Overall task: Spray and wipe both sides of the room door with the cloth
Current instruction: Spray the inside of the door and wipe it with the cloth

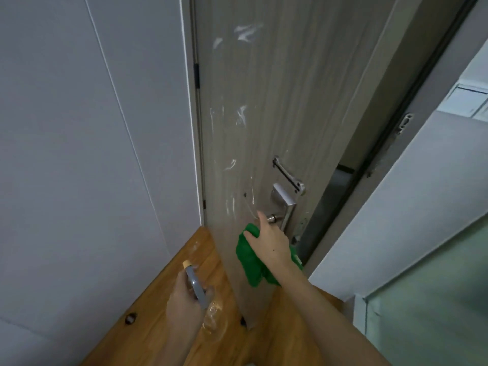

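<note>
The pale wood-grain room door stands ajar, its face streaked with white foam marks from top to handle height. My right hand presses a green cloth against the door just below the silver lever handle. Lower left, my left hand grips a clear spray bottle with a grey trigger head, held away from the door over the floor.
A white wall closes the left side at the hinge edge. Wooden floor lies below, with a round door stop in it. The dark door frame and a frosted glass panel stand at the right.
</note>
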The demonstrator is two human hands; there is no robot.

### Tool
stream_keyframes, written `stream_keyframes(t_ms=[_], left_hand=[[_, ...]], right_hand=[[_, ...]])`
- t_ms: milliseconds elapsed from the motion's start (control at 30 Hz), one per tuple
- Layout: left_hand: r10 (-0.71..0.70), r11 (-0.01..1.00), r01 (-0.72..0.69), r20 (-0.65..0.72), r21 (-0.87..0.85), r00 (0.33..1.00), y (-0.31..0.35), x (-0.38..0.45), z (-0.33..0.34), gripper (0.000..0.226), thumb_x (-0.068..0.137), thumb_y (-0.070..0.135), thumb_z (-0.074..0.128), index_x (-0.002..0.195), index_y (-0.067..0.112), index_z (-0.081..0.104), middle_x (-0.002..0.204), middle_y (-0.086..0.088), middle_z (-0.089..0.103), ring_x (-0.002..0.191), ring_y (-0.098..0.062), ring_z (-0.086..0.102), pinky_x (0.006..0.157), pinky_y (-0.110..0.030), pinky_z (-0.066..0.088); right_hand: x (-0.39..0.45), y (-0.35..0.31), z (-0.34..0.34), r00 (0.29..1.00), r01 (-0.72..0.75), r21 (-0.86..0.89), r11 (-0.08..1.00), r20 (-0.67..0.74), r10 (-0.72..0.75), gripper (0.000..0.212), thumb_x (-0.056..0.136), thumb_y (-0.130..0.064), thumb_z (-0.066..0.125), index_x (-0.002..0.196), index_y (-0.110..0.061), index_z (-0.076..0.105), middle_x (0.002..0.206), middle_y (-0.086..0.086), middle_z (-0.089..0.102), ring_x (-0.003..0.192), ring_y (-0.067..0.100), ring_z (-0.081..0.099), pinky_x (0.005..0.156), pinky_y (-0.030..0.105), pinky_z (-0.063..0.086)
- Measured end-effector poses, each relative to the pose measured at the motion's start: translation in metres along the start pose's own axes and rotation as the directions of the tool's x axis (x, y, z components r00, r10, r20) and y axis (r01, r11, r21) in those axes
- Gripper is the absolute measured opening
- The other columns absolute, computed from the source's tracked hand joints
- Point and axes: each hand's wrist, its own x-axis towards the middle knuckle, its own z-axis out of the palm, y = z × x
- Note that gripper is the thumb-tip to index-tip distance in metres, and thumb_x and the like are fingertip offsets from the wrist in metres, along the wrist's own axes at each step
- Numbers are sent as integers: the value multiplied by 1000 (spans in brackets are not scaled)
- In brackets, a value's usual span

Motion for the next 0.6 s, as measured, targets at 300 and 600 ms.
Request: stream_keyframes(t_ms=[300, 600], left_hand=[[122, 992, -126, 177, 12, 977, 47, 46, 56, 43, 80, 18, 75, 114, 29, 51, 74, 3, 63, 63, -14, 63, 61, -42, 57], [189, 979, -204, 287, 22, 939, 89, 108, 143, 42, 81, 20, 75, 115, 26, 51, 70, 1, 66, 59, -15, 64, 57, -40, 55]], right_hand=[[60, 65, -15, 974, -178, -62, 982, -154, 167, 34, 101, -39, 40, 118, -13, 54, 92, 9, 68, 83, 29, 66, 70, 39, 55], [125, 140, -37, 944, -250, -54, 967, -236, 231, 30, 101, -36, 41, 111, -15, 59, 87, 10, 68, 79, 30, 65, 66, 36, 53]])
